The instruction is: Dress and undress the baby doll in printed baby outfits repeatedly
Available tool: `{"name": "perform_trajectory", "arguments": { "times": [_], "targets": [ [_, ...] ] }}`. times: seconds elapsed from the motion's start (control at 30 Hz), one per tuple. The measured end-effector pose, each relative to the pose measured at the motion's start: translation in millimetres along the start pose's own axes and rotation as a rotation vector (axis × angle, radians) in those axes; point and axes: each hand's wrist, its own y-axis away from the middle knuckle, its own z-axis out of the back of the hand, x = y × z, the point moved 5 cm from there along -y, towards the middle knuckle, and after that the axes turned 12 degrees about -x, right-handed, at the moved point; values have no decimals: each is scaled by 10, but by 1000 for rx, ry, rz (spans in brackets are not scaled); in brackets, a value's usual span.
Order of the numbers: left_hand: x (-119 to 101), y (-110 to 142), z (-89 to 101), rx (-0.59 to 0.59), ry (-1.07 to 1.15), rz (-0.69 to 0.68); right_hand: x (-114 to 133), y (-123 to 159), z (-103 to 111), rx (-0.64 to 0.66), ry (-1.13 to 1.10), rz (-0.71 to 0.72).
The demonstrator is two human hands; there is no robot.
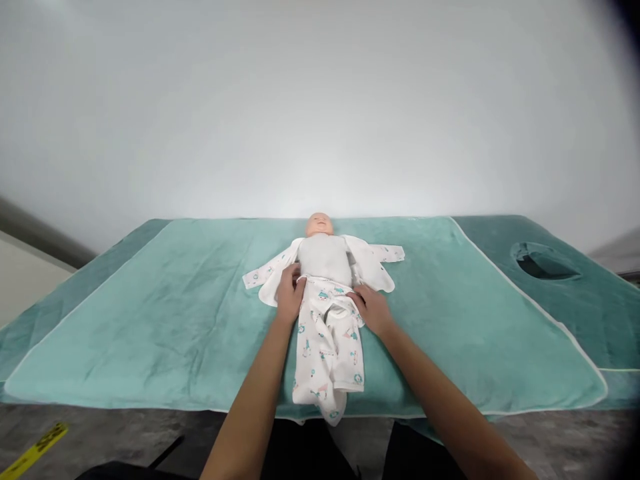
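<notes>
Grasped the printed pants with left fingers at nine o'clock and right fingers at four, below the doll's torso, above the open jacket.

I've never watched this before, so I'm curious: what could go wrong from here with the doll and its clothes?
The trousers hang past the near edge of the cloth, so they might catch on something. The left hand and right hand are at the waistband; uneven pulling could twist it on the doll.
</notes>
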Motion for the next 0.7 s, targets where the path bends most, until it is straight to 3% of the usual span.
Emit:
{"name": "perform_trajectory", "arguments": {
  "times": [0.13, 0.27, 0.4, 0.7],
  "targets": [
    [102, -26, -4, 54, 104, 65, 91, -452, -18, -116, 39, 42],
    [128, -66, 34, 8, 114, 164, -45, -791, -205, -164, -90, -156],
    [108, -83, 55, 13, 149, 195, -259, -766, -344, -185, -324, -354],
    [167, -96, 37, 195, 373, 234, -349, -728, -319, -47, -600, -426]
  ]
}}
